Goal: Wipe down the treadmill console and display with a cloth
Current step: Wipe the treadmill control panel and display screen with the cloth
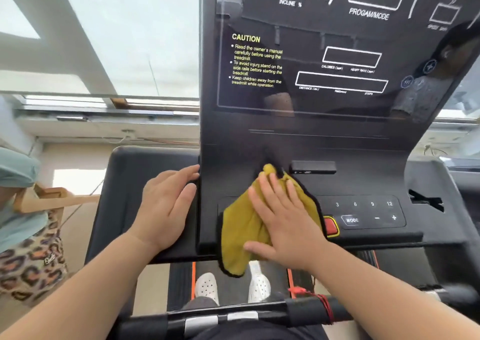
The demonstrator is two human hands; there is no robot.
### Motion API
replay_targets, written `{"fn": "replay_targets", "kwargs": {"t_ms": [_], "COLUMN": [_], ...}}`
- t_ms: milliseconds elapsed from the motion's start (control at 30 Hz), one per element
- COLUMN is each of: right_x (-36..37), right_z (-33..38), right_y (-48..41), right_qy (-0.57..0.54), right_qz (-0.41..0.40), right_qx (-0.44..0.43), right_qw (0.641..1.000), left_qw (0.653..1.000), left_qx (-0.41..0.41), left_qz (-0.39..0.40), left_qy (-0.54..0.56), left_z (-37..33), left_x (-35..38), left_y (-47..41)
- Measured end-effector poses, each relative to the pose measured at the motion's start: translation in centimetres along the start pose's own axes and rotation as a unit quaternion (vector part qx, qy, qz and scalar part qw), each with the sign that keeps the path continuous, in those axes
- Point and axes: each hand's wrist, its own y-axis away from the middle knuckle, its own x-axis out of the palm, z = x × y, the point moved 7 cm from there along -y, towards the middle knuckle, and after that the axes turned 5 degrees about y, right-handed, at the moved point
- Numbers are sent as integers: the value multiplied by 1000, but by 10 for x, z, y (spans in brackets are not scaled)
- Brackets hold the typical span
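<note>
A mustard-yellow cloth (240, 225) with a dark hem lies on the lower left of the black treadmill console (363, 183), draping over its front edge. My right hand (283, 217) presses flat on the cloth with straight fingers. My left hand (166, 204) rests flat on the console's left side tray, fingertips touching the centre panel's edge. Above, the dark glossy display (337, 61) shows white outlined boxes and yellow caution text. A red button (330, 225) and the MODE button (352, 220) sit right of the cloth.
A black handlebar (233, 316) with red cord crosses in front of me, above my white shoes on the belt. A person in a teal top and leopard-print trousers (23, 235) stands at the left. Windows fill the back left.
</note>
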Motion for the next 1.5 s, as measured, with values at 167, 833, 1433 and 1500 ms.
{"fn": "replay_targets", "kwargs": {"t_ms": [167,833,1433,1500], "right_x": [-13,-8,-32,-47], "right_z": [-4,26,16,18], "right_y": [-36,-14,-85,-106], "right_qy": [-24,-59,36,95], "right_qz": [35,41,-63,-84], "right_qx": [146,142,-110,-155], "right_qw": [988,987,991,980], "left_qw": [1000,996,969,968], "left_qx": [-11,-29,-79,-71], "left_qz": [0,18,-59,-72], "left_qy": [26,81,226,231], "left_z": [-4,-3,-12,-11], "left_x": [-2,0,-13,-19], "left_y": [-3,-8,-50,-55]}}
